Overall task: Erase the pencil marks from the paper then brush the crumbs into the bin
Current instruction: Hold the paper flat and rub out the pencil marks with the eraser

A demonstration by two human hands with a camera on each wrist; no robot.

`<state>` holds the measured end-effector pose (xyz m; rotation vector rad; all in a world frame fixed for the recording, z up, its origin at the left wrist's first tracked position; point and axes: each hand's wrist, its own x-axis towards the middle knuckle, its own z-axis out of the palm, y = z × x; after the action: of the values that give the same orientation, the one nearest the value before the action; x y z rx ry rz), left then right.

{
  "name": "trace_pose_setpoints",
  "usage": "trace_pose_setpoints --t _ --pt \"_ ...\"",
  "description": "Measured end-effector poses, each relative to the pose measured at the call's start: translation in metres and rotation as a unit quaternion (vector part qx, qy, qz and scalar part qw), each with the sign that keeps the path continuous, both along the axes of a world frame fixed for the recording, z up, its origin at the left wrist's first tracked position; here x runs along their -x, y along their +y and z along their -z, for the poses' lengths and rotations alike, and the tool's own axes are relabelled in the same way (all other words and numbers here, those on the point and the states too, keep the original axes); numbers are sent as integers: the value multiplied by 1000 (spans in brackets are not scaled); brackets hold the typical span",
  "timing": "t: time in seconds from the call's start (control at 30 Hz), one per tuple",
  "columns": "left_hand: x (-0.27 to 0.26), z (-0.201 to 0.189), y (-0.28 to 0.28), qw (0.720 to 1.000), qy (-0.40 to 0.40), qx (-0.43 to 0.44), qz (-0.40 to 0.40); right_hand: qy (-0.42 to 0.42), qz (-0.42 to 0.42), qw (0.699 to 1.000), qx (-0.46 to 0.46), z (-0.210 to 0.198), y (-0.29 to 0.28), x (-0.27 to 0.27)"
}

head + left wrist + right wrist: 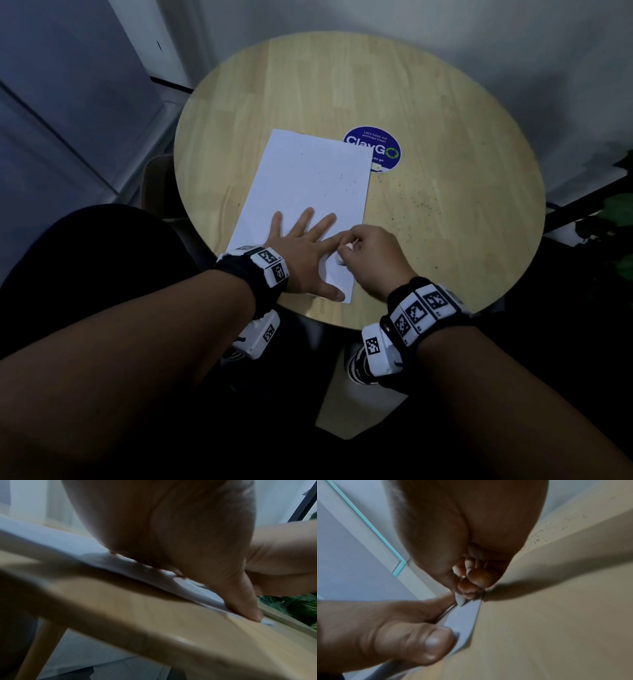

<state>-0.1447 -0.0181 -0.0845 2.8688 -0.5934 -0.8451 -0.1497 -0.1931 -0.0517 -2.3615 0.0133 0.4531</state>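
Paper [305,192]: white sheet flat on round wooden table [445,113], largely mark-free, erasing apparently near done. Left hand [301,253]: fingers spread, pressing sheet; right hand [371,255]: fingers pinching white eraser [340,257] at near corner. Crumbs [414,202]: scattered right of sheet, unswept; bin not identifiable.

Table: round, pale wooden table [445,113], with a blue round sticker [383,144] on its top
Walls: plain, light grey
Left side: glass panel [68,113] with pale frame
Right edge: green plant leaves [620,205], perhaps potted
Light: dim, cool
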Motion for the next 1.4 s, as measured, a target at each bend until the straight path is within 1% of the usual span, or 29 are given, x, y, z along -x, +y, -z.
trace_pose_setpoints --t 0.03,0.13,0.17,0.27,0.3,0.37,0.43,0.47,0.5,0.57,0.6,0.63,0.73,0.77,0.8,0.87,0.9,0.93,0.97,1.03,1.07,1.1,1.17,1.2,1.23,1.33,1.37,1.4 --pt "0 0 0 1000 1 -1 -1 7 -11 1000 -2 0 0 0" --pt "2 0 0 1000 4 -2 -1 68 -101 993 0 -5 3 7" --pt "1 -1 0 1000 4 -3 0 68 -104 992 1 -5 4 8" --pt "-1 -1 0 1000 6 -2 0 11 -29 999 -14 2 3 2" --pt "-1 -1 1 1000 5 -2 0 -4 -16 1000 -14 2 3 1" --pt "0 0 1 1000 6 -2 -1 7 -55 998 -9 1 5 2" --pt "1 0 0 1000 7 -3 -1 53 -105 993 -6 -3 8 7" --pt "1 0 -1 1000 7 -4 -1 58 -106 993 -5 -1 7 8" --pt "0 -1 -1 1000 6 -2 -1 47 -86 995 -4 2 7 5" --pt "-1 -1 0 1000 1 3 -3 -8 -21 1000 1 6 7 1" --pt "-1 -1 0 1000 -3 6 -5 -21 -6 1000 3 5 6 -1" --pt "0 -1 0 1000 -3 7 -6 -13 -19 1000 1 5 6 -1" --pt "2 1 0 1000 -2 -2 -3 75 -106 991 -18 -4 10 7" --pt "1 1 0 1000 -2 -2 -3 76 -109 991 -14 -4 9 8" --pt "1 1 0 1000 -3 -1 -3 59 -86 994 -7 0 8 5" --pt "0 1 0 1000 -7 1 -3 -1 -10 1000 4 5 5 -2" --pt "0 1 1 1000 -7 0 -4 -16 4 1000 9 5 3 -4" --pt "0 2 2 1000 -5 0 -4 -9 -6 1000 8 4 2 -4" --pt "1 3 2 1000 -5 1 -4 14 -34 999 4 2 2 -3" --pt "2 4 2 1000 -8 5 -1 78 -93 993 -4 -5 2 3" --pt "1 4 2 1000 -9 5 -1 86 -96 992 -6 -5 1 5" --pt "1 3 2 1000 -8 4 -1 71 -73 995 -7 -2 0 3" --pt "0 2 2 1000 -8 -2 0 7 -2 1000 1 2 -3 -2" --pt "0 2 2 1000 -6 -3 0 -3 10 1000 4 2 -5 -4" --pt "1 2 2 1000 -4 -3 0 13 -1 1000 2 1 -5 -4" --pt "2 4 2 1000 -1 3 0 128 -72 989 -14 -6 -3 6" --pt "2 3 2 1000 -2 3 0 127 -70 989 -18 -6 -3 8" --pt "1 2 2 1000 -2 0 1 96 -50 994 -16 -3 -3 6"
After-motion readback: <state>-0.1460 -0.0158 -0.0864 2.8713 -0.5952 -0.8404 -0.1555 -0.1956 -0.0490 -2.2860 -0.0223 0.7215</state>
